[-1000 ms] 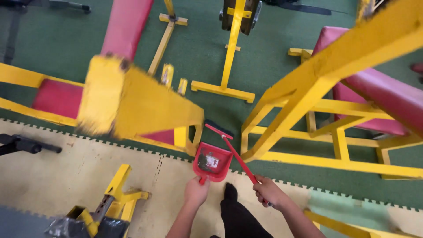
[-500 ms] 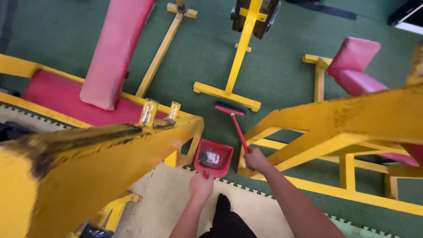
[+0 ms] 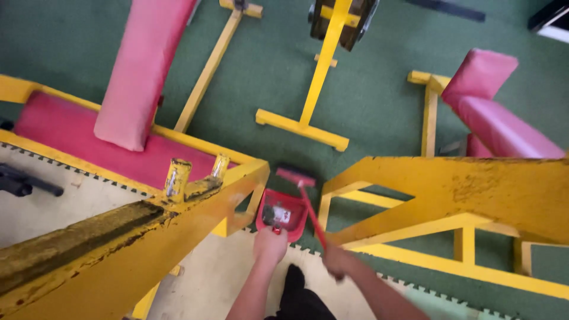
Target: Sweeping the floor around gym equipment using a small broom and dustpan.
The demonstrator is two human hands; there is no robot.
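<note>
Fingers of the left hand (image 3: 269, 244) clasp a red plastic dustpan (image 3: 283, 213) while the right hand (image 3: 339, 261) grips a red-handled brush (image 3: 303, 192).

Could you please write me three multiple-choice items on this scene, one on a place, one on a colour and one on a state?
1. Where does the dustpan rest?
A. On a pink bench pad
B. On the floor at the edge of the green carpet
C. On top of a yellow frame

2. What colour is the brush?
A. Blue
B. Red
C. Black

3. What is the left hand doing?
A. Gripping the dustpan's handle
B. Hanging free
C. Resting on a pad

Answers: 1 B, the pan sits low where the carpet meets the pale mat. 2 B, head and handle are red, held by the right hand. 3 A, its fingers close on the pan's near end.
</note>
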